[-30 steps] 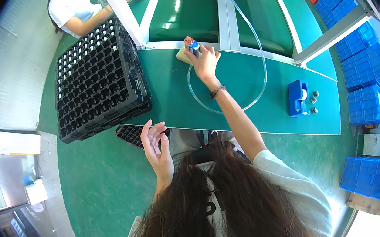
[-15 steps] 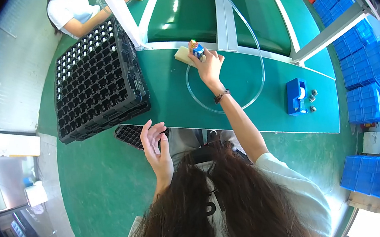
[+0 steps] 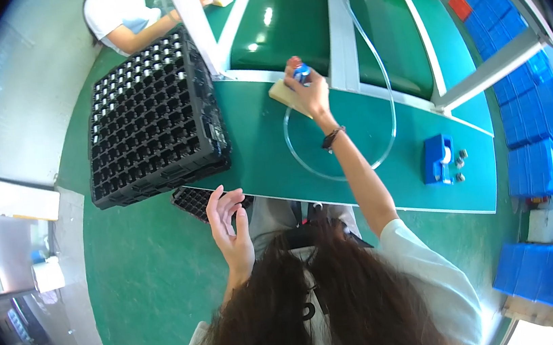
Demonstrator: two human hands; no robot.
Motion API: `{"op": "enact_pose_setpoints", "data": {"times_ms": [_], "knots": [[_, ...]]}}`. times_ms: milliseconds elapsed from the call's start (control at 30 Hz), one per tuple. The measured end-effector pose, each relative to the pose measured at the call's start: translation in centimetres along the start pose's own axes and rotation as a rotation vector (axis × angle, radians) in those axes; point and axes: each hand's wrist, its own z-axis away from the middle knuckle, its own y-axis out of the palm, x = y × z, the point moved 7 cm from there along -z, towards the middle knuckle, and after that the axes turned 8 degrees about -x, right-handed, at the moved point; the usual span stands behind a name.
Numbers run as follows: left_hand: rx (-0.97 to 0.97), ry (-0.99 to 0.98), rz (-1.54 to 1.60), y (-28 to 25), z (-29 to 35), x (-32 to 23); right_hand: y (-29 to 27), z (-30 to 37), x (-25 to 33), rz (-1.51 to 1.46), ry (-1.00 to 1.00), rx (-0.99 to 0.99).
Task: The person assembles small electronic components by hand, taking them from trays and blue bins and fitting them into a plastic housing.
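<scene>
My right hand [image 3: 313, 93] reaches to the far edge of the green bench and is closed round a small blue cylinder with a copper-coloured top [image 3: 302, 72]. Its exact kind is unclear. Under and beside these fingers lies a pale yellow block [image 3: 283, 93]. A clear hose [image 3: 296, 153] loops over the bench near that hand; whether it joins the cylinder is hidden. Nothing is held in my left hand [image 3: 232, 229], which hovers off the bench's near edge with its fingers loosely curved and apart.
Stacked black trays [image 3: 155, 125] with many pockets, some holding small silvery parts, stand left. A blue tape dispenser [image 3: 435, 160] and small metal parts [image 3: 460, 163] sit right. Beyond the white frame [image 3: 337, 36] runs a green belt [image 3: 274, 29]. Another person's arm [image 3: 152, 35] shows at far left.
The whole view has shifted, with the bench appearing lower and farther right. My right hand keeps hold of the blue cylinder and has turned slightly; the bright glint at its top is gone.
</scene>
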Motion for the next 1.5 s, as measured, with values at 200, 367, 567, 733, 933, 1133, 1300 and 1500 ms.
{"op": "enact_pose_setpoints", "data": {"times_ms": [200, 367, 567, 733, 933, 1133, 1300, 1500], "knots": [[-0.190, 0.196, -0.089, -5.1, -6.3, -3.7, 4.4, -13.1, -6.3, -0.323, -0.011, 0.014], [-0.403, 0.412, -0.546, -12.9, -19.2, -5.5, 6.1, -22.3, -9.4, 0.049, -0.159, -0.156], [-0.339, 0.320, -1.428, -20.6, -32.4, -0.2, 7.4, -26.1, -13.6, -0.001, -0.220, -0.225], [-0.242, 0.281, -1.472, -21.3, -34.6, 1.4, 7.7, -25.2, -12.7, 0.378, -0.129, -0.260], [-0.218, 0.311, -1.565, -18.9, -36.0, 1.7, 6.4, -25.8, -12.3, 0.402, -0.141, -0.204], [-0.326, 0.187, -1.559, -22.5, -35.2, 1.7, 6.3, -22.4, -5.6, 0.123, -0.213, -0.216], [-0.235, 0.449, -1.372, -19.2, -36.3, 2.9, -1.3, -23.7, -7.3, -0.484, -0.214, -0.338], [-0.245, 0.410, -1.437, -21.7, -34.1, 2.3, -3.0, -10.0, 0.9, -0.653, -0.170, -0.156]]}}
